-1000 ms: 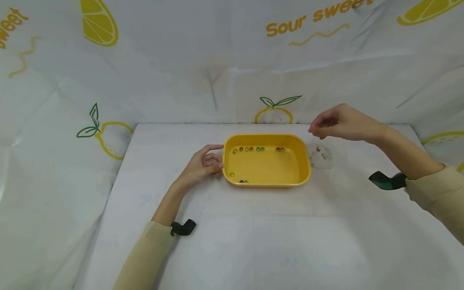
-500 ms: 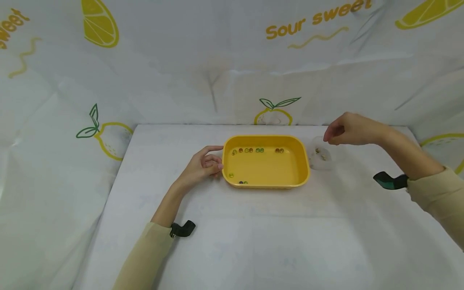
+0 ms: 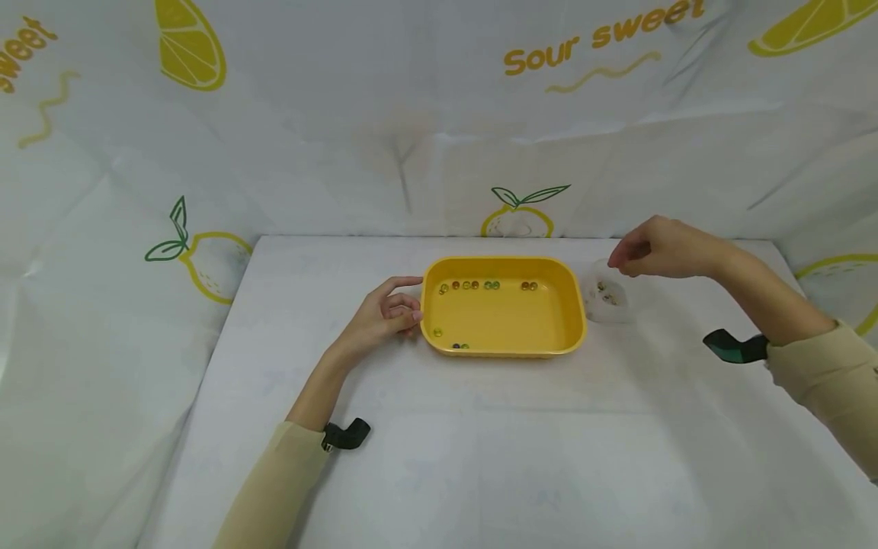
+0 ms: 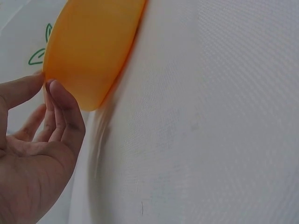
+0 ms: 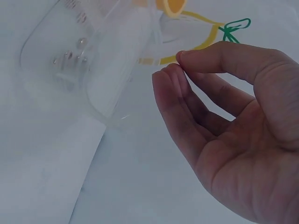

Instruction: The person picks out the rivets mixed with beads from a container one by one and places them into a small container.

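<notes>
In the head view a yellow tray [image 3: 504, 324] lies on the table, with several small glassy beads [image 3: 530, 286] along its far wall. A yellow-green bead [image 3: 437, 332] sits near its left side, and a dark blue bead [image 3: 456, 346] beside a green one at the near wall. My left hand [image 3: 386, 309] holds the tray's left end, thumb and fingers at the rim. Just right of the tray stands a clear plastic container [image 3: 607, 314] with a few small shiny beads [image 5: 82, 42]. My right hand [image 3: 658, 248] hovers over its far edge, fingertips together, nothing visible between them.
A white cloth covers the table [image 3: 480, 450]. Behind it hangs a white sheet [image 3: 329, 152] printed with lemons and lettering. Each forearm wears a dark strap mount, such as the left one [image 3: 346, 433].
My right hand has moved right and lower, from beside the tray's far right corner to above the clear container. The left hand and the tray have stayed in place.
</notes>
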Available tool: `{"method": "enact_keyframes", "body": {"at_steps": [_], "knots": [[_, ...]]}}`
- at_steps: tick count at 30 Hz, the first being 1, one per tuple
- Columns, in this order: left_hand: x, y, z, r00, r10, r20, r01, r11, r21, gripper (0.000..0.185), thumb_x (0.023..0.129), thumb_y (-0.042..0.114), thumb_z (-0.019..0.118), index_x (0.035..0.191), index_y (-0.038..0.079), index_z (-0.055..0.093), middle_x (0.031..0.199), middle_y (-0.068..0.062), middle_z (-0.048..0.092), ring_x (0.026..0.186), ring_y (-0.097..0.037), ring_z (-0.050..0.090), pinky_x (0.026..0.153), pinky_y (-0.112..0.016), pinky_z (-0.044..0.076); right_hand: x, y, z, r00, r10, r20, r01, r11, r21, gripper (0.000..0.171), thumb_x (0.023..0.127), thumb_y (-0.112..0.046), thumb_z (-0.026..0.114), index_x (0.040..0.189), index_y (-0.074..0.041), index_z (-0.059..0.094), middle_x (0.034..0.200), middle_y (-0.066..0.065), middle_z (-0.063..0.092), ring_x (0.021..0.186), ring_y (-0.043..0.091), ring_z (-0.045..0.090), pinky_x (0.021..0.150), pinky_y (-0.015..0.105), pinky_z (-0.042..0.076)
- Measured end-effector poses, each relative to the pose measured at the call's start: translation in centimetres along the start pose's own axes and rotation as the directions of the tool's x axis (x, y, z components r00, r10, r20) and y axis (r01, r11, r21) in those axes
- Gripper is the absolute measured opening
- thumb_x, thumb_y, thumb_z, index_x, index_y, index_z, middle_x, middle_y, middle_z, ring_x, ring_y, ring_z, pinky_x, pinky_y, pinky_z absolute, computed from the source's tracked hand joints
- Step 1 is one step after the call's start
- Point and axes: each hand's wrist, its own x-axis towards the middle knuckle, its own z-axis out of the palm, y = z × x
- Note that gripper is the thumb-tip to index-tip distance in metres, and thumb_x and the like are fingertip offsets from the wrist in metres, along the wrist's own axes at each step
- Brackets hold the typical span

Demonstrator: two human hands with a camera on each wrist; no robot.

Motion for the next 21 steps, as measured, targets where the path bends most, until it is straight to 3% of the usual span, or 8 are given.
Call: {"method": "enact_keyframes", "body": {"at_steps": [6, 14, 21], "knots": [[0.0, 0.0, 0.0, 1.000, 0.008, 0.003, -0.008, 1.000, 0.009, 0.062, 0.102, 0.005, 0.073, 0.159, 0.013, 0.048, 0.104, -0.003, 0.069, 0.085, -0.020, 0.068, 0.078, -0.024, 0.063, 0.0, -1.9, -0.3, 0.998, -0.051, -0.040, 0.054, 0.995, 0.081, 0.015, 0.099, -0.008, 0.076, 0.113, -0.005, 0.080, 0.105, 0.006, 0.082, 0.087, 0.011, 0.073, 0.076, 0.015, 0.059], [-0.1, 0.2, 0.1, 1.000, 0.000, -0.005, 0.000, 1.000, 0.003, 0.062, 0.103, 0.003, 0.072, 0.159, 0.014, 0.048, 0.103, -0.003, 0.068, 0.084, -0.020, 0.067, 0.077, -0.025, 0.063, 0.9, -5.7, 0.2, 0.992, -0.116, -0.048, 0.123, 0.973, 0.196, 0.015, 0.099, -0.010, 0.077, 0.113, -0.007, 0.081, 0.107, 0.006, 0.081, 0.091, 0.011, 0.074, 0.081, 0.015, 0.060], [0.0, 0.2, 0.2, 1.000, -0.002, -0.006, 0.002, 1.000, 0.004, 0.062, 0.103, 0.004, 0.072, 0.158, 0.015, 0.049, 0.103, -0.004, 0.069, 0.084, -0.021, 0.068, 0.076, -0.025, 0.063, 2.9, -8.5, 1.6, 0.985, -0.165, -0.044, 0.171, 0.938, 0.302, 0.017, 0.100, -0.007, 0.076, 0.116, -0.001, 0.079, 0.113, 0.015, 0.081, 0.099, 0.025, 0.079, 0.086, 0.019, 0.064]]}}
